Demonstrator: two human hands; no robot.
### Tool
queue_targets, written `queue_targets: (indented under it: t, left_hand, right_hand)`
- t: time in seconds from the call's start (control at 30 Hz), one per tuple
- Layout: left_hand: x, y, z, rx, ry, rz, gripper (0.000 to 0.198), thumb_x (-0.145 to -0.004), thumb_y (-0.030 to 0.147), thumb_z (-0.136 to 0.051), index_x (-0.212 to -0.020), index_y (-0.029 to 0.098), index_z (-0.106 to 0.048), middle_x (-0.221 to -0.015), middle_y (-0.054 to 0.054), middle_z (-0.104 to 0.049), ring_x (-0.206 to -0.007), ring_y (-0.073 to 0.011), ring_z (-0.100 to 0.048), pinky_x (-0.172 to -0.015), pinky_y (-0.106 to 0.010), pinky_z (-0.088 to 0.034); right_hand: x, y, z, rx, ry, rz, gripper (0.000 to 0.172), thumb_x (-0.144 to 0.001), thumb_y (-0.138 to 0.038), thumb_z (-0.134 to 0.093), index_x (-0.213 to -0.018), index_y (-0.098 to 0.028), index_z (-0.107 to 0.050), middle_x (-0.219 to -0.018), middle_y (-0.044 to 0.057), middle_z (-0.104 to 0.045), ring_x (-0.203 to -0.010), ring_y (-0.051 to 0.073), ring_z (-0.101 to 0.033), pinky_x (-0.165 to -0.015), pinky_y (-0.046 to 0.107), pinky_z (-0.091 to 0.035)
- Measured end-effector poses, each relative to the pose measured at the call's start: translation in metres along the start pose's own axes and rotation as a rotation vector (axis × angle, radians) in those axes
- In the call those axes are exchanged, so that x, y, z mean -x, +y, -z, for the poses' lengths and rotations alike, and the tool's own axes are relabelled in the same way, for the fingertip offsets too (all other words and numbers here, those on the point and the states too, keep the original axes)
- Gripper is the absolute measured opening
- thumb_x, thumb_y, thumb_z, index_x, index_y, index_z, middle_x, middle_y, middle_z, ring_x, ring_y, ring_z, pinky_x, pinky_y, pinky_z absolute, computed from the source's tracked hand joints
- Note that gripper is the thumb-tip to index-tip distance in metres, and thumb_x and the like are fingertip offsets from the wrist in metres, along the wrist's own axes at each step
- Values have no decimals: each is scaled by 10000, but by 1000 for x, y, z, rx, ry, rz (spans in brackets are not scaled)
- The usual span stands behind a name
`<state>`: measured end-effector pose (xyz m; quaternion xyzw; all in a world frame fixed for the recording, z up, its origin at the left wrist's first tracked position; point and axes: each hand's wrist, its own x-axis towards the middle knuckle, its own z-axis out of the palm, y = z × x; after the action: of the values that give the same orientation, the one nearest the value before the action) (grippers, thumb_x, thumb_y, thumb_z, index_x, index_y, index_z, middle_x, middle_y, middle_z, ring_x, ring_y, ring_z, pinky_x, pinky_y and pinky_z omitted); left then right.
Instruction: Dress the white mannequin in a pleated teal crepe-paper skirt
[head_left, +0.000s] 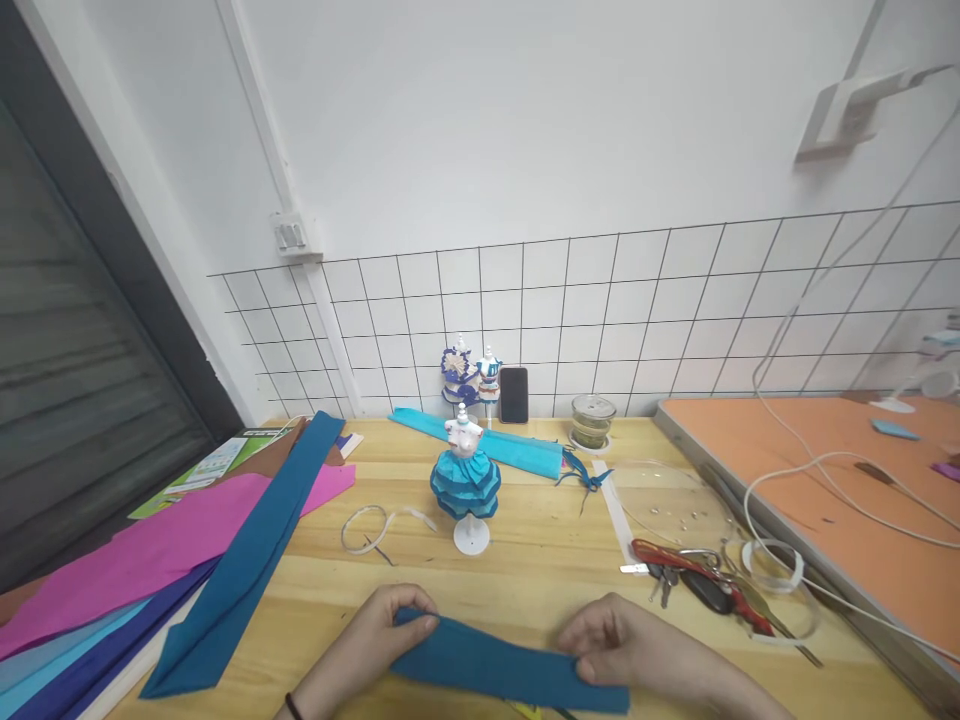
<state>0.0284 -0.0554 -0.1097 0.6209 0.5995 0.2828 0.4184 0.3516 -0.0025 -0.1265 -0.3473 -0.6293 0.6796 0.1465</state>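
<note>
A dark teal crepe paper strip [502,660] stretches low over the front of the table between my two hands. My left hand [382,635] pinches its left end, thumb on top. At the other end, my right hand [626,645] has its thumb and fingers closed on the strip's upper edge. Just beyond the strip stands a small dress form [463,438] with a white bodice, a layered teal paper skirt [466,485] and a round white base [471,536]. A small yellow thing [525,710] pokes out beneath the strip, mostly hidden.
Stacked coloured paper, including a pink sheet [165,530] and a long teal strip [255,560], covers the left side. Behind are a light blue strip [517,452], two small dress forms, a phone [514,395] and a glass jar [592,420]. Keys [664,580] and cables lie right.
</note>
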Motion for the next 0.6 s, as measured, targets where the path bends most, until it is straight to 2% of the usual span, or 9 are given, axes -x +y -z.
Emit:
queue_targets:
  t: [0.13,0.23,0.3,0.43,0.6]
  left_hand:
    - [-2,12,-10,-3,-61,3,292,-712,423,-631,-764,144,-699,-744,-23,-667,-731,-167,-557,-660,-240,-408]
    - [-2,28,-20,-6,-115,-4,256,-711,376,-625,-773,145,-716,-712,-12,-666,-675,-147,-544,-596,-220,-393]
    - [-1,39,-24,-11,-146,-17,223,-714,345,-622,-771,157,-729,-719,-7,-679,-687,-147,-554,-611,-217,-404]
    - [4,47,-27,-49,-127,-1,202,-721,317,-615,-808,180,-736,-827,-15,-709,-794,-178,-578,-730,-247,-431]
    - [9,36,-22,-111,-39,74,227,-702,318,-622,-852,186,-731,-952,-46,-701,-941,-233,-570,-862,-301,-411]
  right_hand:
    - [-6,-19,-7,21,-108,-33,503,-559,-355,-816,-1016,-163,-728,-762,24,-704,-670,136,-628,-647,221,-473]
    - [-17,-38,-23,46,-166,-15,473,-569,-286,-801,-1025,-187,-728,-755,-9,-686,-655,114,-593,-647,203,-459]
    - [-25,-47,-36,66,-188,5,399,-579,-271,-791,-967,-188,-747,-725,-30,-664,-639,101,-560,-622,184,-431]
    - [-37,-48,-52,113,-126,22,198,-640,-241,-725,-815,-152,-743,-608,-66,-574,-522,57,-435,-486,157,-311]
    - [-40,-28,-49,173,-20,10,88,-624,-168,-686,-709,-149,-684,-497,-102,-436,-460,40,-324,-412,161,-190]
